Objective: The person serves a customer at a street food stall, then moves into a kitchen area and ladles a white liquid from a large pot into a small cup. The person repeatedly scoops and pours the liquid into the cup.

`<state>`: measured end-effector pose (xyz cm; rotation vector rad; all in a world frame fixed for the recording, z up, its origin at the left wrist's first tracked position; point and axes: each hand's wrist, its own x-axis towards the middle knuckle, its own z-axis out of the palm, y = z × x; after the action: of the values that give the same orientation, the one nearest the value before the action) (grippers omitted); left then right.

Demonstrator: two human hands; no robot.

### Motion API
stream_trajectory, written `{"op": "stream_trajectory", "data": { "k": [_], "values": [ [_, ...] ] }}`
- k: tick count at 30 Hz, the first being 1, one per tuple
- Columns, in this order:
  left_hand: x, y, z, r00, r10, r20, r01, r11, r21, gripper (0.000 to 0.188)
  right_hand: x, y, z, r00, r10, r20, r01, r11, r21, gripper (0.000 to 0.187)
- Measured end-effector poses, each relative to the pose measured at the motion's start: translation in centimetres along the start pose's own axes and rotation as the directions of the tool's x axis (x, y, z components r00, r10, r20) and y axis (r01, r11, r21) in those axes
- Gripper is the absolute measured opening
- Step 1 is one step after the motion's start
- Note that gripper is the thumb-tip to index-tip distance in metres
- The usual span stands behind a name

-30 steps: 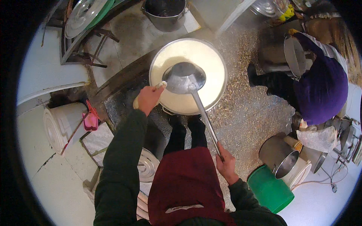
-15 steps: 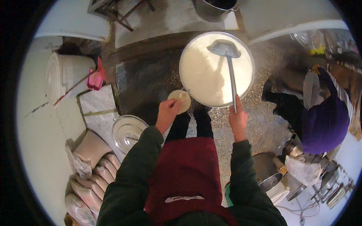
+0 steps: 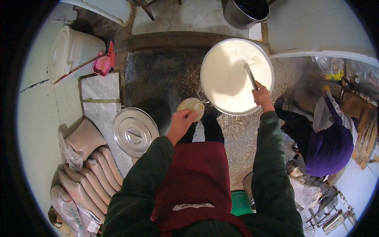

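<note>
A wide metal pot (image 3: pixel 270 58) stands ahead of me, filled with creamy pale-yellow liquid (image 3: pixel 227 89). My right hand (image 3: pixel 263 97) grips the handle of a metal ladle (image 3: pixel 249 74) over the pot's right side. The ladle's head is under the surface, hidden from sight. My left hand (image 3: pixel 183 125) is closed on a pale plastic jug (image 3: pixel 187 105) with a small round mouth, held beside the pot's near left rim. How full the jug is, I cannot tell.
A lidded metal pot (image 3: pixel 134 132) stands at left, beside stacked filled sacks (image 3: pixel 89 177). Farther off are a white bin (image 3: pixel 81 51), a pink dustpan (image 3: pixel 103 64) and a steel pot (image 3: pixel 246 14). At right, a person in purple (image 3: pixel 329 152) bends over, near a green bucket (image 3: pixel 241 203).
The ladle's head has gone from the far part of the pot, where it showed, to under the liquid. My right hand has moved forward and right. The jug is still in my left hand.
</note>
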<state>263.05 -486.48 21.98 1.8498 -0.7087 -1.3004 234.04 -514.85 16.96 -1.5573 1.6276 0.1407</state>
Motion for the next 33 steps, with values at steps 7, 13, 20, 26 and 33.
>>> {"op": "stream_trajectory", "data": {
  "k": [7,13,20,26,33],
  "values": [
    [1.5,1.0,-1.4,0.999,-0.041,-0.029,0.041,0.999,-0.004,0.044,2.0,1.9,5.2,0.998,0.057,0.036,-0.055,0.997,-0.049,0.068],
    [5.0,2.2,-1.8,1.0,-0.008,0.002,0.007,0.994,0.107,0.05,-0.7,5.2,11.7,0.995,-0.076,-0.058,0.067,0.987,-0.143,0.067],
    [12.6,5.6,2.9,0.988,-0.076,0.132,0.012,0.903,0.43,0.06,-10.9,7.2,16.0,0.998,-0.004,-0.058,0.008,0.998,0.062,0.074],
    [19.0,6.2,8.6,0.973,-0.073,0.219,-0.127,0.624,0.771,0.064,-21.6,7.2,16.1,0.992,-0.009,-0.13,0.061,0.913,0.404,0.064],
    [21.9,6.8,13.6,0.93,-0.049,0.365,-0.334,0.308,0.891,0.055,-30.5,7.3,14.5,0.974,0.029,-0.226,0.062,0.921,0.384,0.066]
  ]
}}
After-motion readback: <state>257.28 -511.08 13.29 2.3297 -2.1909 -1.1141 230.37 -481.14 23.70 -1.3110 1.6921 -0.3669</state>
